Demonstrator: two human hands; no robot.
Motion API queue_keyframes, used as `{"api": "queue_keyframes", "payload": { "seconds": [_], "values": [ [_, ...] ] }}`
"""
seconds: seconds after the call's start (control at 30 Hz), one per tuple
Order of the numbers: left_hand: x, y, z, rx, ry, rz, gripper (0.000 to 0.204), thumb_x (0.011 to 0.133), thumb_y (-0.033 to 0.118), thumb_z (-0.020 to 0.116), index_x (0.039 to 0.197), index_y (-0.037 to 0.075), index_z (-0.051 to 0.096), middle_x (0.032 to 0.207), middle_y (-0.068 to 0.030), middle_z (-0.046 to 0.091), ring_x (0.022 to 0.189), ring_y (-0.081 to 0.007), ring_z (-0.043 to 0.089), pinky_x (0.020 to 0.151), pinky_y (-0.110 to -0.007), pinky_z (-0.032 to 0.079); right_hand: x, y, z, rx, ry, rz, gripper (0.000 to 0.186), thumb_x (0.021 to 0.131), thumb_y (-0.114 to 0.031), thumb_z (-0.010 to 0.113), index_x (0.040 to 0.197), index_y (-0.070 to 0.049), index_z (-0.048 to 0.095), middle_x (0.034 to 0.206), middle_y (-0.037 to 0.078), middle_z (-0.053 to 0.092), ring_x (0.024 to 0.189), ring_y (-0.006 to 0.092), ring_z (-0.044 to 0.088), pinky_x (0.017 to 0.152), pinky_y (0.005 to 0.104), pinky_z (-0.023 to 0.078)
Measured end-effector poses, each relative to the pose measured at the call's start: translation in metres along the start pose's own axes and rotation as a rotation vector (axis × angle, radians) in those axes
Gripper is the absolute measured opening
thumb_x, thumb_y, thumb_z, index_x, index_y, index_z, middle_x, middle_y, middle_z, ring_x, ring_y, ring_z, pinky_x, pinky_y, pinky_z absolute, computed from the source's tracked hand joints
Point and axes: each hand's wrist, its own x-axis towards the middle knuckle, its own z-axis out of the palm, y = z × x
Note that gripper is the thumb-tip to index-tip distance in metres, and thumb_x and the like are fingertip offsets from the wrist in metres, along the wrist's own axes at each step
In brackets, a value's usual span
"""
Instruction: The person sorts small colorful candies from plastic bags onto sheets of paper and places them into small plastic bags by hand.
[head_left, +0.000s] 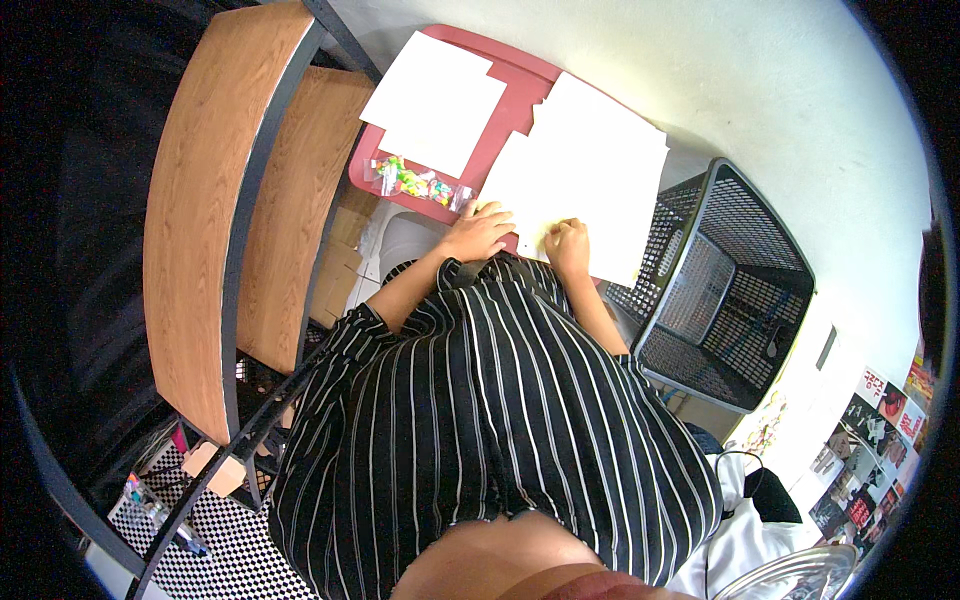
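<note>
Left hand [480, 232] and right hand [568, 246], bare, set apart.
Left: palm down, fingers extended. Right: fingers curled inward. Left forearm [410, 292], right forearm [598, 318]: angled inward.

- The bench [518, 100] has a red top, and white papers lie on it in two groups.
- The left papers [430, 100] overlap each other near the far left corner.
- The right papers [590, 170] cover most of the right side.
- Small clear bags [410, 180] with colourful pieces lie at the near left edge.
- The left hand [480, 233] rests with its fingers extended at the edge of the right papers, near the bags.
- The right hand [568, 247] is on these papers with curled fingers; whether it holds something, I cannot tell.
- A black mesh basket [765, 220] stands to the right of the bench.
</note>
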Motion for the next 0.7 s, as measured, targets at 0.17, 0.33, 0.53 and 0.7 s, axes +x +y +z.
{"api": "queue_keyframes", "payload": {
  "seconds": [0.17,0.33,0.53,0.7],
  "values": [
    [-0.011,-0.018,-0.022,-0.14,0.498,-0.438,0.048,0.069,0.024,0.061,0.112,0.007,0.047,0.114,-0.0143,0.044,0.11,-0.0283,0.038,0.088,-0.047,0.027,-0.001,-0.019,-0.006,-0.086,0.063,-0.001,0.017,0.066,-0.011,0.061,0.08,-0.003,0.061,0.085,0.013,0.056,0.084,0.0304,0.052,0.076,0.0383,0.042],
    [-0.044,-0.088,-0.031,-0.155,0.772,-1.307,0.085,0.063,0.043,0.07,0.118,-0.007,0.028,0.113,-0.0221,0.034,0.104,-0.0349,0.034,0.089,-0.046,0.028,0.028,-0.073,0.001,0.136,-0.009,-0.228,0.022,0.07,-0.014,0.059,0.09,-0.005,0.059,0.092,0.011,0.055,0.089,0.0285,0.05,0.078,0.0395,0.04],
    [-0.078,-0.136,0.005,-0.467,0.775,-1.245,0.075,0.06,0.042,0.072,0.105,-0.007,0.037,0.101,-0.0208,0.044,0.095,-0.0308,0.043,0.084,-0.038,0.036,0.058,-0.131,0.034,-0.122,-0.208,-0.411,0.032,0.071,-0.02,0.057,0.1,-0.006,0.055,0.102,0.011,0.051,0.097,0.0271,0.046,0.081,0.0393,0.039],
    [-0.074,-0.135,0.001,-0.642,0.775,-1.139,0.054,0.063,0.026,0.072,0.097,-0.003,0.041,0.087,-0.0168,0.055,0.079,-0.0276,0.056,0.072,-0.035,0.044,0.068,-0.125,0.051,-0.109,-0.225,-0.372,0.025,0.072,-0.022,0.054,0.094,-0.01,0.058,0.098,0.01,0.053,0.099,0.0261,0.046,0.082,0.0431,0.035]
  ]
}}
